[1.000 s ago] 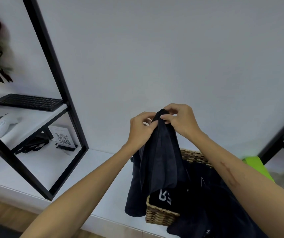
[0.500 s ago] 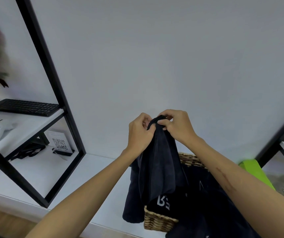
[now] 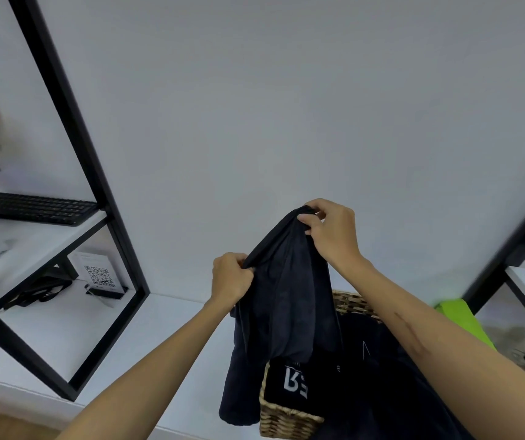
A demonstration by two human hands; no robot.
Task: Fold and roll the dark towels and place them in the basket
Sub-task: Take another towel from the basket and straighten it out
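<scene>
White shelf (image 3: 172, 338) under wicker basket (image 3: 286, 420)

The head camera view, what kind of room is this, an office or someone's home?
Probably an office or studio corner. A black keyboard lies on a white shelf in a black metal frame, and a QR code stand sits below. The wicker basket suggests a staged chore.

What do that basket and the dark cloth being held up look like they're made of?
The basket looks like woven natural fibre, perhaps wicker or seagrass: tan, braided strands, matte. The dark towel looks like soft, matte fabric, possibly microfibre or terry; it drapes limply in folds.
</scene>
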